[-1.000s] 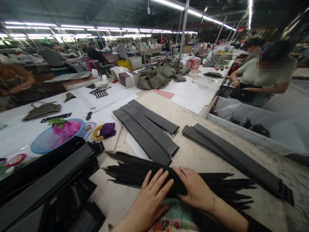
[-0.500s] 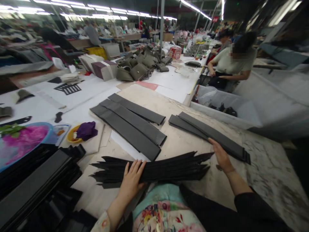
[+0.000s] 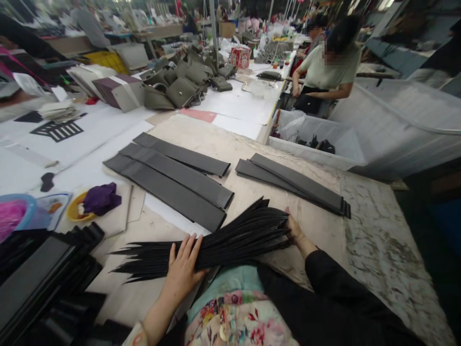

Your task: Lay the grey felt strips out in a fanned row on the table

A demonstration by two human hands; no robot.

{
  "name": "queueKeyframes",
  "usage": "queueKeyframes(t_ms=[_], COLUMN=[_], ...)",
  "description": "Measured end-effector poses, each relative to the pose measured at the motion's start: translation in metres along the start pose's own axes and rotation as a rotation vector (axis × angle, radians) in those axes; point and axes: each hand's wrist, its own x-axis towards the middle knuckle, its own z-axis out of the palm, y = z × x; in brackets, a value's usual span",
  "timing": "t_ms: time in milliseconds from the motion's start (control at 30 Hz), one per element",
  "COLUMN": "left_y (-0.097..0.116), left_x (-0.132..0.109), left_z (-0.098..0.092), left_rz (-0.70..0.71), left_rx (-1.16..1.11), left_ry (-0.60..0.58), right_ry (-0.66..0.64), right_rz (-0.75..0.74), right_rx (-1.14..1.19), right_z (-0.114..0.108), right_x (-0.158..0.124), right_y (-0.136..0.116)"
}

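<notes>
A thick bundle of black strips (image 3: 237, 240) lies across the table edge in front of me, its left ends fanned out and its right part bent upward. My left hand (image 3: 185, 262) rests over the bundle's middle, fingers on top and thumb at the near side, gripping it. At the right end my right hand (image 3: 295, 230) holds the strip ends, its fingers partly hidden behind them. Beyond the bundle lie wide dark grey strips (image 3: 173, 187) in overlapping piles. A smaller pile of grey strips (image 3: 291, 185) lies to the right.
At left, a stack of black strips (image 3: 36, 278) sits near a blue basin (image 3: 34, 216) and a yellow bowl (image 3: 77, 206) with purple cloth. Olive bags (image 3: 183, 89) are heaped farther back. A white bin (image 3: 317, 144) stands by a seated co-worker (image 3: 331, 62) at right.
My right hand has moved in from beside the grey pile to the bundle's right end, which is now raised and bent. My left hand stays on the bundle. The view has shifted right and down.
</notes>
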Motion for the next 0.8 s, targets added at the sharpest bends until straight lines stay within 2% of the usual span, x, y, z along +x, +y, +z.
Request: queueKeyframes(t_ms=[200,333,367,467,500,533,633,667,800], left_y=[0.010,0.016,0.017,0.019,0.019,0.020,0.022,0.022,0.009], left_x=[-0.002,-0.005,-0.006,-0.008,-0.008,-0.009,-0.008,-0.008,-0.018], left_z=[-0.008,-0.015,-0.016,-0.018,-0.018,-0.018,-0.018,-0.018,-0.024], left_rz=[-0.040,-0.037,-0.040,-0.046,-0.042,-0.036,-0.025,-0.027,-0.045], left_rx=[-0.048,-0.099,-0.116,-0.168,-0.181,-0.191,-0.210,-0.216,-0.229], left_ry=[-0.039,-0.098,-0.107,-0.109,-0.107,-0.103,-0.091,-0.085,-0.071], right_ry=[-0.014,-0.259,-0.258,-0.042,-0.019,-0.057,-0.358,-0.423,-0.422], right_rz=[-0.056,0.092,0.099,-0.014,-0.030,-0.009,0.176,0.215,0.193], right_rx=[0.000,-0.067,-0.070,-0.018,-0.014,-0.028,-0.156,-0.198,-0.264], right_z=[0.004,0.013,0.014,0.022,0.027,0.034,0.054,0.056,0.046], right_x=[-0.008,0.000,0.003,0.015,0.018,0.020,0.018,0.017,0.013], right_y=[-0.015,-0.017,-0.018,-0.023,-0.025,-0.027,-0.031,-0.031,-0.030])
